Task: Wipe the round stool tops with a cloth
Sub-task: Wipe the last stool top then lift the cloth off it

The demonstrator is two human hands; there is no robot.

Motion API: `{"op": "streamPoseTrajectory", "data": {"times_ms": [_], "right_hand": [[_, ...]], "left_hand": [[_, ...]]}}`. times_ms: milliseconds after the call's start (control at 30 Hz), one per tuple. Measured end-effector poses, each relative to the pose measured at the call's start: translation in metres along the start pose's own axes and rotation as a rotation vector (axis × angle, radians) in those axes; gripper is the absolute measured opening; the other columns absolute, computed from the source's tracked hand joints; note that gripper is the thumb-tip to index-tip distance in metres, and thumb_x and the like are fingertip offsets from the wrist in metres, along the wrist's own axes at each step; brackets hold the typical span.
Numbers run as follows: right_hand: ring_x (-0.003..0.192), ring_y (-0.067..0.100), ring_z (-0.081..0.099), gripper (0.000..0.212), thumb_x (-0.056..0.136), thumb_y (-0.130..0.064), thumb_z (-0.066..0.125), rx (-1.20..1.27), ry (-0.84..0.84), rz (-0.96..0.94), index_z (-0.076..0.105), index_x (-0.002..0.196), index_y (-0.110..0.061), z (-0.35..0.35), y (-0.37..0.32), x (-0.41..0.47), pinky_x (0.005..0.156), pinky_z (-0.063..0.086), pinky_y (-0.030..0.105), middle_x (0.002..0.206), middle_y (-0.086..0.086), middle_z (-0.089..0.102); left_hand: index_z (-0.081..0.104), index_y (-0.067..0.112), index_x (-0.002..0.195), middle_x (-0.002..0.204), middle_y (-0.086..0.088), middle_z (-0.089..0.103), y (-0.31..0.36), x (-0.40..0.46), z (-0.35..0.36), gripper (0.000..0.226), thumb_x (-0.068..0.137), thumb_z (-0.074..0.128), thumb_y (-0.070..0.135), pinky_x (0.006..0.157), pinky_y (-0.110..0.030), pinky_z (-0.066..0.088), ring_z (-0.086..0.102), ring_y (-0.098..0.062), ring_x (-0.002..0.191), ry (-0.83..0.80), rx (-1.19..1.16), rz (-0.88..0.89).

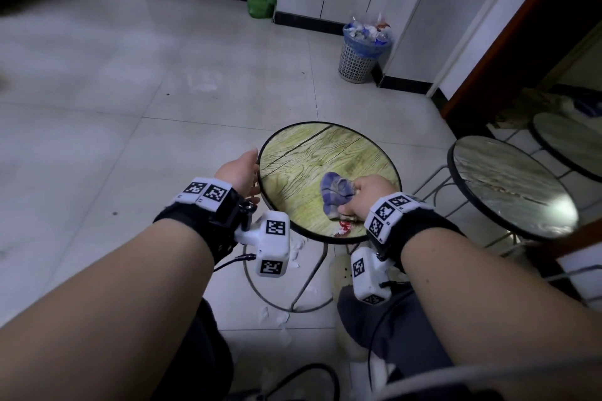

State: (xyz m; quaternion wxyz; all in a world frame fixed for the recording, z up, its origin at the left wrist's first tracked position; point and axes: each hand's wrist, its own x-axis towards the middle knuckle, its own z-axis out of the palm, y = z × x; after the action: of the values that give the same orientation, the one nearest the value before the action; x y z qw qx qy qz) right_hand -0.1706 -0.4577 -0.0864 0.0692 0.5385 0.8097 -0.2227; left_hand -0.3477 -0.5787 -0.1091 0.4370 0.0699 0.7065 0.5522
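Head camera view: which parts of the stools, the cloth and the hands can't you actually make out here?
- Left hand fingers: hidden behind its own back and the near stool rim; its hold is unclear.
- Cloth: partly covered by the right hand gripping it.
- Red-and-white scrap near the rim: too small to identify.
- Far stool: cut off by the right edge.
- Middle stool: glare blurs its top.

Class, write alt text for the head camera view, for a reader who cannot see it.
A person's right hand grips a blue cloth on a round wood-grain stool top, while the left hand holds its rim. Two more round stools stand to the right, and a full wastebasket sits by the wall.
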Motion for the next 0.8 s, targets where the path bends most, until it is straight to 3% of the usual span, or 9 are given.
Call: {"op": "streamPoseTrajectory", "data": {"times_ms": [67, 200, 400, 500, 633, 700, 800], "right_hand": [[0.088, 0.025, 0.064, 0.028, 0.075, -0.028, 0.077, -0.010, -0.001, 0.004, 0.070, 0.094, -0.009, 0.001, 0.003, -0.004, 0.079, 0.050, 0.028, 0.095, 0.008, 0.070], [0.089, 0.025, 0.065, 0.029, 0.075, -0.030, 0.077, -0.018, -0.010, 0.010, 0.069, 0.095, -0.011, 0.002, 0.009, -0.011, 0.081, 0.052, 0.029, 0.095, 0.007, 0.070], [0.091, 0.024, 0.064, 0.029, 0.077, -0.027, 0.076, -0.022, -0.022, 0.018, 0.067, 0.097, -0.008, 0.003, 0.017, -0.023, 0.080, 0.051, 0.028, 0.097, 0.008, 0.069], [0.093, 0.024, 0.063, 0.030, 0.077, -0.027, 0.075, -0.046, -0.038, 0.022, 0.066, 0.097, -0.006, 0.002, 0.018, -0.031, 0.079, 0.049, 0.027, 0.097, 0.009, 0.067], [0.089, 0.024, 0.061, 0.029, 0.076, -0.027, 0.075, -0.070, -0.051, 0.007, 0.052, 0.069, -0.011, -0.001, 0.019, -0.036, 0.077, 0.048, 0.026, 0.083, 0.007, 0.058], [0.091, 0.023, 0.061, 0.028, 0.076, -0.028, 0.075, -0.062, -0.062, 0.005, 0.053, 0.072, -0.011, -0.001, 0.022, -0.036, 0.078, 0.048, 0.026, 0.090, 0.007, 0.060], [0.090, 0.024, 0.061, 0.025, 0.076, -0.027, 0.075, -0.058, -0.073, -0.005, 0.056, 0.081, -0.011, -0.002, 0.025, -0.036, 0.078, 0.048, 0.026, 0.092, 0.007, 0.061]], "left_hand": [[0.059, 0.012, 0.085, 0.098, -0.005, 0.066, -0.002, -0.005, 0.002, 0.038, 0.092, 0.043, 0.046, 0.096, -0.041, 0.045, 0.061, -0.026, 0.093, -0.005, 0.000, -0.002], [0.058, 0.008, 0.112, 0.120, -0.006, 0.062, -0.004, -0.013, 0.007, 0.048, 0.091, 0.043, 0.048, 0.099, -0.044, 0.046, 0.061, -0.028, 0.105, 0.010, 0.032, 0.006], [0.060, 0.010, 0.105, 0.114, -0.011, 0.063, -0.009, -0.025, 0.013, 0.043, 0.091, 0.044, 0.047, 0.096, -0.044, 0.049, 0.061, -0.031, 0.102, 0.049, 0.033, 0.017], [0.060, 0.007, 0.111, 0.111, -0.011, 0.058, -0.010, -0.030, 0.020, 0.042, 0.095, 0.041, 0.041, 0.097, -0.046, 0.048, 0.058, -0.031, 0.095, 0.062, 0.060, 0.065], [0.060, 0.009, 0.103, 0.105, -0.008, 0.057, -0.010, -0.032, 0.030, 0.037, 0.093, 0.043, 0.040, 0.087, -0.040, 0.048, 0.058, -0.029, 0.095, 0.048, 0.043, 0.065], [0.058, 0.010, 0.100, 0.103, -0.005, 0.057, -0.010, -0.032, 0.034, 0.034, 0.094, 0.044, 0.040, 0.082, -0.037, 0.048, 0.056, -0.025, 0.093, 0.041, 0.039, 0.059], [0.058, 0.010, 0.098, 0.101, -0.005, 0.058, -0.012, -0.031, 0.040, 0.034, 0.094, 0.044, 0.041, 0.090, -0.039, 0.048, 0.055, -0.024, 0.091, 0.028, 0.040, 0.054]]}}
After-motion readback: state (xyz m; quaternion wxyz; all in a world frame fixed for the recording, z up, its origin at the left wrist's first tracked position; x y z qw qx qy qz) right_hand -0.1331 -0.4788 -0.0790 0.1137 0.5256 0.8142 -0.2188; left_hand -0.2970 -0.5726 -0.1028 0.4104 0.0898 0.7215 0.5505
